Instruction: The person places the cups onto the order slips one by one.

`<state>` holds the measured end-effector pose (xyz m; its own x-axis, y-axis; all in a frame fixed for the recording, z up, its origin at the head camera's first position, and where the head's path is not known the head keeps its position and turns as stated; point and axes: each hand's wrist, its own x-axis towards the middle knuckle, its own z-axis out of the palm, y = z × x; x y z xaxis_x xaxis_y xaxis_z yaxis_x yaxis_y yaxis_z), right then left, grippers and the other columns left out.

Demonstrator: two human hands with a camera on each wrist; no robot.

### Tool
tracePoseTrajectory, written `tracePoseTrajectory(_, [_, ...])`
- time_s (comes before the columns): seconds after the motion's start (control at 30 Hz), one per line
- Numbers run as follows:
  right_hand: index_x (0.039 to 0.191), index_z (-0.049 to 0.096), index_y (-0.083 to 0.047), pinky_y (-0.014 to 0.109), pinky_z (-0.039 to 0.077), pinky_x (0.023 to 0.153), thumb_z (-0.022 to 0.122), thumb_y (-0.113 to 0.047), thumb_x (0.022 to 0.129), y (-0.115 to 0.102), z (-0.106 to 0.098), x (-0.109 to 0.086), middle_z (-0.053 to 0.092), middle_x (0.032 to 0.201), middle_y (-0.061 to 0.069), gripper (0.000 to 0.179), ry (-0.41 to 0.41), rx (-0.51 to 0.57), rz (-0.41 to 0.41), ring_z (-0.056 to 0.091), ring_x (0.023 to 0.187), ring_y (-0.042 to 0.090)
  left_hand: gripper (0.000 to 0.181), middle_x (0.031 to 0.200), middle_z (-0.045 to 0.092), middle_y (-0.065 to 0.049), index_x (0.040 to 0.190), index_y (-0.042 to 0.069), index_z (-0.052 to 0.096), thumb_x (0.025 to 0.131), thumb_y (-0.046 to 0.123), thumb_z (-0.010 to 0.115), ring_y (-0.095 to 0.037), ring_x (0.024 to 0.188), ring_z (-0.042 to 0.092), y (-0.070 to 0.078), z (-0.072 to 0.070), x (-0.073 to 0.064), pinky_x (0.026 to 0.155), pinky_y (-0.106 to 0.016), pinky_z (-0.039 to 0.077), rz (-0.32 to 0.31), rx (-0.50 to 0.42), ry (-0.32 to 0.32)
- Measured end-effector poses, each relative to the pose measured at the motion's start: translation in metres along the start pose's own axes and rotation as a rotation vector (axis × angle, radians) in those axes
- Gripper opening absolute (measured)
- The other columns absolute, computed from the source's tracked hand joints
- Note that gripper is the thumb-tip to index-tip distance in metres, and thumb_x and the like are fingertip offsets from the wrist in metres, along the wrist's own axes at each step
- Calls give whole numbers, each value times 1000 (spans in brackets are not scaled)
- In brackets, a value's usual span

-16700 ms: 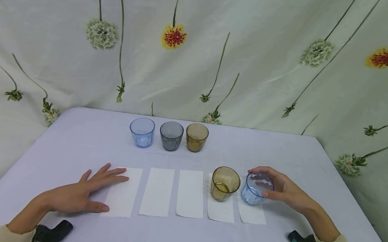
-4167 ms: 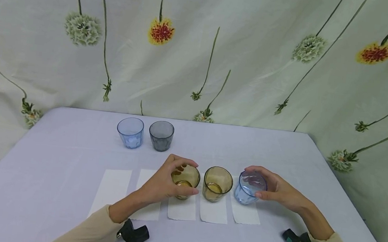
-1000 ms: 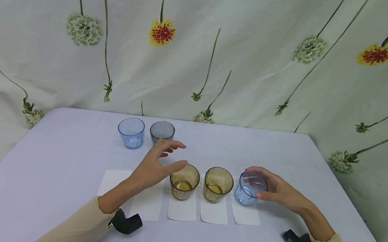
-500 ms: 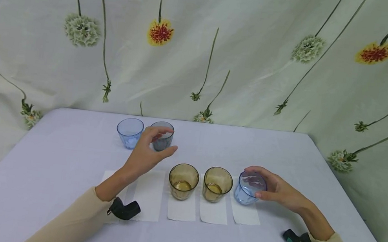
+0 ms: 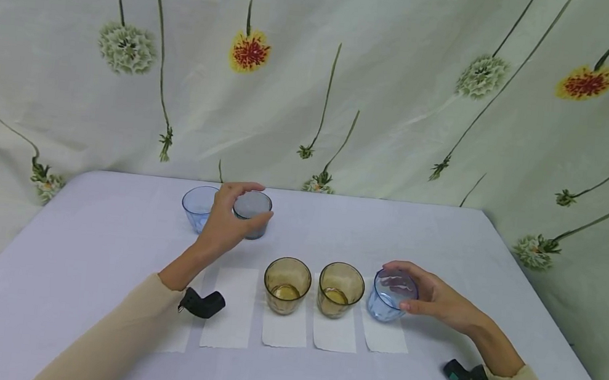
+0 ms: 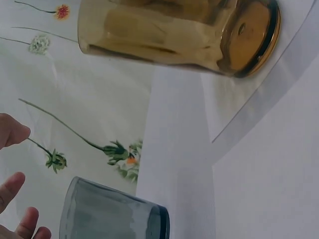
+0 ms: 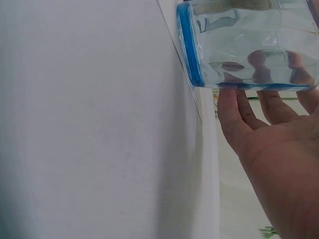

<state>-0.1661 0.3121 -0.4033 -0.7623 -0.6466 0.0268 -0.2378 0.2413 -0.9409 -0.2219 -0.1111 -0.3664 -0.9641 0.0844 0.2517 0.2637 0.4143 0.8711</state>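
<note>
My left hand reaches to the grey glass at the back, thumb and fingers spread about its rim. In the left wrist view the fingertips stand a little off that grey glass. Partly hidden behind this hand is a light blue glass. My right hand grips another blue glass, which stands upright at the far right of the row; in the right wrist view its fingers curl along the blue glass's side.
Two amber glasses stand upright side by side on paper strips, left of the held blue glass. More white paper strips lie to their left, one partly under the left arm. A flowered curtain hangs behind the white table.
Earlier, my left hand brought an amber glass from the back into the row and let go. Since then it has moved back and left to the grey glass. My right hand stays put.
</note>
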Motion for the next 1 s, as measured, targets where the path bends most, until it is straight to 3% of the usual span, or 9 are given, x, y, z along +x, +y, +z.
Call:
tracePoseTrajectory(0.17, [148, 40, -4, 12, 32, 108, 64, 0, 93, -1, 0, 1, 48, 147, 2, 61, -4, 5, -4, 42, 134, 1, 51, 146, 37, -14, 134, 15, 60, 88, 30, 77, -34, 136, 34, -6, -1, 7, 104, -58, 38, 2, 36, 14])
tracePoseTrajectory(0.47, [148, 40, -5, 11, 32, 108, 65, -1, 93, -2, 1, 0, 49, 146, 1, 61, 8, 3, 10, 43, 134, 0, 44, 147, 38, -14, 128, 14, 63, 88, 25, 77, -32, 142, 30, -9, 3, 18, 113, -59, 29, 21, 90, 6])
tracePoseTrajectory(0.7, [148, 37, 1, 11, 32, 108, 65, 0, 93, -2, 1, 0, 48, 147, 4, 62, 5, 7, 10, 43, 134, 1, 45, 151, 37, -16, 129, 12, 62, 88, 24, 76, -36, 144, 26, -6, 10, 20, 112, -63, 28, 16, 126, -6])
tracePoseTrajectory(1.0, [148, 39, -2, 12, 32, 109, 64, 1, 93, -1, 1, 1, 48, 147, 3, 60, -8, 15, -9, 42, 134, 2, 45, 154, 37, -16, 132, 11, 61, 90, 21, 74, -37, 146, 26, -11, 13, 21, 114, -62, 27, -7, 127, -4])
